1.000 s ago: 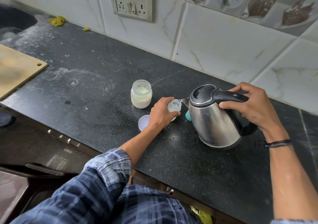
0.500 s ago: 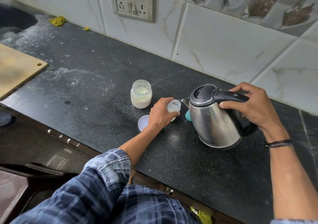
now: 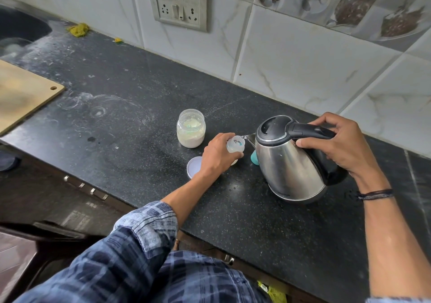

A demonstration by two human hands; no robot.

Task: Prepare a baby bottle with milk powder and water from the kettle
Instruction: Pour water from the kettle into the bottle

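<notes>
Found left hand (image 3: 218, 154) curled round upright baby bottle (image 3: 235, 145) on surface (image 3: 140, 139), mouth just under spout (image 3: 250, 137) of kettle (image 3: 289, 163), tilted toward it by right hand (image 3: 338, 144) closed round handle (image 3: 310, 130), with thin stream apparently running.

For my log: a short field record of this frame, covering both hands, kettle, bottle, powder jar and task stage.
stage: water being poured into the bottle
left hand: grips the baby bottle, held upright
right hand: grips the handle of the kettle
kettle: tilted, spout at the bottle mouth, thin stream visible
powder jar: open, partly filled, apart from the bottle
white lid: flat on the counter, by the left wrist
teal item: partly hidden behind the kettle, cannot identify
</notes>
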